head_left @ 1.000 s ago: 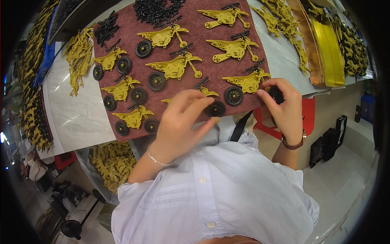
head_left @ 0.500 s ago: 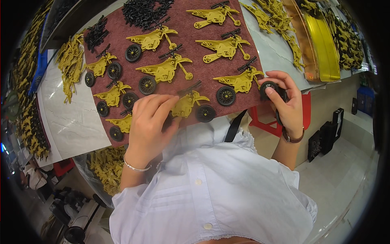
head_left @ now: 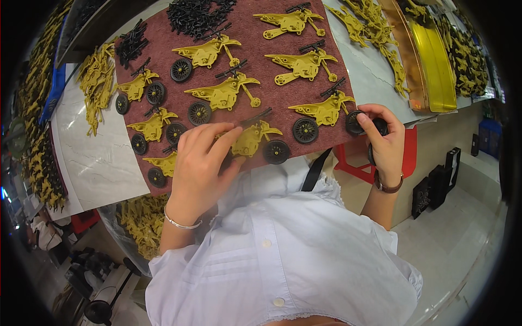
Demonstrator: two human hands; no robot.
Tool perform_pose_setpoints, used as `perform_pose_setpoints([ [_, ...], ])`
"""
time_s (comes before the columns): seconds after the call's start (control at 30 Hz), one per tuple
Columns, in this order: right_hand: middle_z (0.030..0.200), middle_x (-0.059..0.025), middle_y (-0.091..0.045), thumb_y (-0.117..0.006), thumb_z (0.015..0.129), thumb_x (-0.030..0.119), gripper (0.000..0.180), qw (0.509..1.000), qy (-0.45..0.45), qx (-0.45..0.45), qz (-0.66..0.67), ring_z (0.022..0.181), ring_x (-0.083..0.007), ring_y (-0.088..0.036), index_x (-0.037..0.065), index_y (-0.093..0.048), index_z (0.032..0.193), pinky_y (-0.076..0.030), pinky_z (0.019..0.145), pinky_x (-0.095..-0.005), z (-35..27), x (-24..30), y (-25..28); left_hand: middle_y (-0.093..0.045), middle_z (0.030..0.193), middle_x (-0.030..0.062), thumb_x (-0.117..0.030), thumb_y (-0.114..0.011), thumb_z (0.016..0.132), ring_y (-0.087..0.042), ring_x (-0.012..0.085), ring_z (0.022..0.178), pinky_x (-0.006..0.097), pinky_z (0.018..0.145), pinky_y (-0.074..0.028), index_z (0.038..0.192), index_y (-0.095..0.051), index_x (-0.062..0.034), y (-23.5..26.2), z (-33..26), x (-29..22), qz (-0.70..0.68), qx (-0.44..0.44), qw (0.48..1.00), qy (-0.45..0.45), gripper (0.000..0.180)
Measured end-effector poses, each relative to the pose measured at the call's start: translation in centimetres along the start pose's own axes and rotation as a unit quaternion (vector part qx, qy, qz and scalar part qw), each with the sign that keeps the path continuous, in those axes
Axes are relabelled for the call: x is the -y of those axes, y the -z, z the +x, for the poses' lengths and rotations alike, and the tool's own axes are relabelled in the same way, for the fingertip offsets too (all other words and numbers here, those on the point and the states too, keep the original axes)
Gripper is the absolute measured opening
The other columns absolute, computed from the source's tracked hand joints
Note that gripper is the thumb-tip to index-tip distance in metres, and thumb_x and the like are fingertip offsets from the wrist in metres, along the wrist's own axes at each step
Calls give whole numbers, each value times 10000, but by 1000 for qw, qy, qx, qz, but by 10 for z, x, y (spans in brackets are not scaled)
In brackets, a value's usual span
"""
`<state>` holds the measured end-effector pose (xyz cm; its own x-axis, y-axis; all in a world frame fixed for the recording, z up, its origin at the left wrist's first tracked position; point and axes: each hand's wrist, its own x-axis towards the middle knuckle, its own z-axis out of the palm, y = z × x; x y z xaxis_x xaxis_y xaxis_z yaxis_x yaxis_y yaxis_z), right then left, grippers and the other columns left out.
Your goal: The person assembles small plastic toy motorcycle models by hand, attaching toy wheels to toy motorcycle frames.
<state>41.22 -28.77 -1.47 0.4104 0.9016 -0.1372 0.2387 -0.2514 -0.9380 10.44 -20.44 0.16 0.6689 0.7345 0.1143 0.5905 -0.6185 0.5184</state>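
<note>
My right hand [head_left: 383, 136] is closed round several black toy wheels. Thumb and fingers pinch one wheel [head_left: 354, 123] against the front fork of a yellow toy motorcycle [head_left: 323, 111], whose rear wheel [head_left: 305, 131] lies at its tail. Another wheel [head_left: 380, 127] sits deeper in the hand. My left hand [head_left: 201, 165] curls over the tail of a second toy motorcycle [head_left: 251, 139], its fingertips and thumb on either side of the yellow body. A front wheel [head_left: 276, 152] lies at that toy's fork; its rear end is hidden under my fingers.
More yellow toy motorcycles [head_left: 209, 51] lie in rows on the maroon cloth [head_left: 244, 38], some with wheels. Black handlebar pieces [head_left: 198, 16] are heaped at the far edge. Yellow parts [head_left: 97, 81] lie left, others [head_left: 375, 32] right, beside a yellow tray [head_left: 435, 60]. A red stool [head_left: 348, 163] stands below.
My right hand has moved slightly down and to the left, bringing the pinched wheel onto the toy's front fork. The left hand has hardly moved.
</note>
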Motion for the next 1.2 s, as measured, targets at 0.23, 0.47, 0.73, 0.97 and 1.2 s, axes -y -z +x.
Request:
perform_pose_setpoints([
  [0.23, 772, 21, -590, -711, 833, 84, 147, 998, -5, -54, -31, 704, -33, -500, -15, -656, 927, -418, 635, -174, 3, -6, -1, -600, 1065, 70, -74, -741, 648, -559, 270, 1013, 405, 880, -416, 1081, -625, -62, -1, 0, 0, -8, -1, 1000, -5, 448],
  [0.47, 763, 21, -597, -701, 840, 76, 118, 999, 27, -37, -14, 686, -29, -503, -13, -652, 901, -406, 611, -174, 3, -6, 0, -606, 1071, 80, -71, -765, 649, -557, 277, 1023, 391, 888, -419, 1118, -629, -63, -2, 0, -1, -6, 1, 1000, -5, 489],
  [0.73, 769, 21, -601, -694, 848, 80, 102, 998, -49, -45, 17, 680, -28, -503, -5, -650, 886, -401, 616, -172, 1, 4, 1, -604, 1074, 82, -69, -763, 652, -554, 277, 1029, 391, 890, -420, 1122, -628, -63, -3, -2, 0, -9, -2, 1000, -3, 490],
  [0.97, 768, 20, -603, -687, 863, 107, 120, 994, 45, -66, -81, 679, -34, -492, -5, -649, 885, -395, 623, -170, 6, -5, -7, -612, 1122, 77, -101, -784, 642, -549, 271, 1068, 383, 941, -383, 1123, -628, -58, 9, -1, -5, 0, 1, 1000, -1, 507],
  [1.2, 771, -35, -547, -485, 997, 244, 315, 964, 12, -89, 251, 610, -34, -411, -36, -616, 938, -317, 424, -175, -1, 14, -7, -659, 1028, 86, -125, -798, 636, -605, 260, 966, 371, 869, -432, 998, -675, -49, 12, 7, -12, -96, -120, 988, -6, 390],
])
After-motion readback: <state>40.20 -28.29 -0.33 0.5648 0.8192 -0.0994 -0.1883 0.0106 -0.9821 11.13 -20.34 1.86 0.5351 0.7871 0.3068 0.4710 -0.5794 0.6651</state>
